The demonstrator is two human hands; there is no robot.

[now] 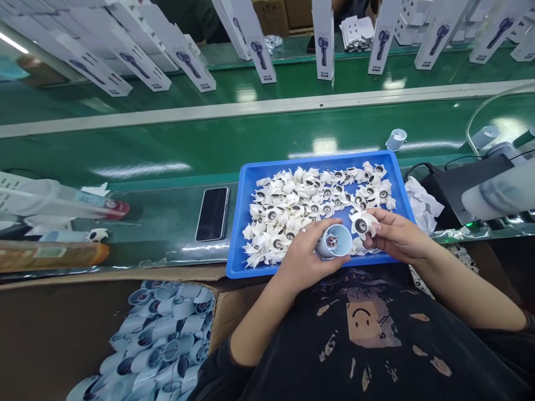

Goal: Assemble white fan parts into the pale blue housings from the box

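My left hand (307, 255) is wrapped round a light blue cylindrical fan housing (341, 243), its open end facing up toward me and a copper-coloured motor part showing inside. Close by on the right, my right hand (399, 236) pinches a white fan impeller (363, 224) with a dark round hub. The two parts are apart. Both hands are over the front edge of a blue tray (234, 236), which holds a heap of many similar white impellers (288, 200).
A phone (212, 214) lies left of the tray. At lower left, a cardboard box (234, 312) holds many blue housings (167, 328). One housing (396, 139) stands behind the tray. White printed boxes (324, 50) line the green belt (188, 142). Right are crumpled paper (422, 206) and a black device (453, 186).
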